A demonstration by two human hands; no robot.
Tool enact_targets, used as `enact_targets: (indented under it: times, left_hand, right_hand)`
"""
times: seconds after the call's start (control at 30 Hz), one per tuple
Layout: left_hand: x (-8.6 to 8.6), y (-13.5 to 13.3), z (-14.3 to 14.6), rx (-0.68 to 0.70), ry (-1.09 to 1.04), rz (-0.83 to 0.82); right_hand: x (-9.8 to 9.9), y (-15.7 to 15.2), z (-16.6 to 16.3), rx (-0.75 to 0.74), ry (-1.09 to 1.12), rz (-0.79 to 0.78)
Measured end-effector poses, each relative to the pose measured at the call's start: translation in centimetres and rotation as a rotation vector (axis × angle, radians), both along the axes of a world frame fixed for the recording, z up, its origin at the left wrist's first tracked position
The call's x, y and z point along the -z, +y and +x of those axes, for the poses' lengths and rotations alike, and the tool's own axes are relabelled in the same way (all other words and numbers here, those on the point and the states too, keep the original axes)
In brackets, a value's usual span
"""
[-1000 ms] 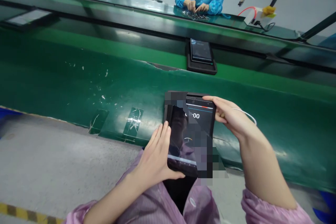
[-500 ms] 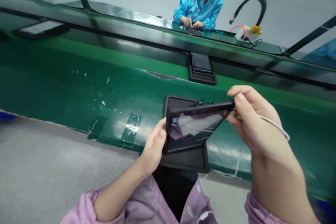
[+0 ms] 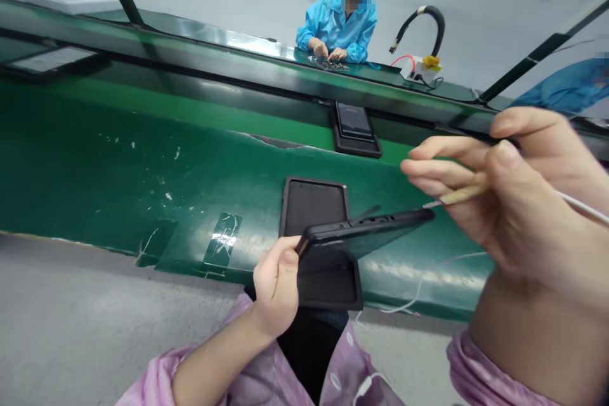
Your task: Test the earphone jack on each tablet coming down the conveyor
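My left hand (image 3: 276,282) is closed on the near corner of a black tablet (image 3: 364,235), which is tilted almost edge-on to me above a black foam tray (image 3: 311,203) on the green table edge. My right hand (image 3: 504,190) is raised close to the camera at the tablet's far right end. Its fingers pinch the plug (image 3: 451,198) of a white cable (image 3: 583,206), with the metal tip just off the tablet's edge.
Another tablet in a black tray (image 3: 354,130) lies on the green conveyor belt (image 3: 143,108) beyond. A person in blue (image 3: 337,28) works at the far side. A further tablet (image 3: 45,60) lies far left. A black hose with fittings (image 3: 423,44) stands behind. Grey floor below.
The tablet was lifted out of its foam tray and tipped from face-up to nearly edge-on. My right hand left the tablet's top corner and now holds the cable plug at its edge.
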State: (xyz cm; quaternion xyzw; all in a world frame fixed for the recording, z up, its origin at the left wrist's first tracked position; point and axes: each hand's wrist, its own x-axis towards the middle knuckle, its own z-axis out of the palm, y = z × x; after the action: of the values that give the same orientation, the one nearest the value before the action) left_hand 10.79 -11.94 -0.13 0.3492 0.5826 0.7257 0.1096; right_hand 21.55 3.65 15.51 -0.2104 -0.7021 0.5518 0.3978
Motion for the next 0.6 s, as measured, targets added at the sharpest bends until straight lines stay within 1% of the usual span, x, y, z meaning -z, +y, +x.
enact_targets:
  times: [0.1,0.2,0.23,0.4,0.6]
  left_hand:
    - [-0.9,0.1,-0.1,0.04,0.141,0.039]
    - [-1.1,0.0,-0.2,0.06,0.211,0.038]
    - [-0.9,0.0,-0.3,0.055,0.213,0.035]
    - [-0.1,0.1,-0.3,0.034,0.176,0.026]
    - [0.3,-0.1,-0.5,0.107,0.152,0.051]
  right_hand:
    - [-1.0,-1.3,-0.1,-0.096,-0.052,0.094]
    - [-1.5,-2.0,-0.3,-0.236,-0.082,0.089]
    - [-1.5,-2.1,-0.3,-0.255,-0.085,0.07]
    - [-1.3,-2.0,-0.5,-0.238,-0.094,-0.019]
    - [-1.8,-2.5,-1.0,-0.377,-0.172,-0.02]
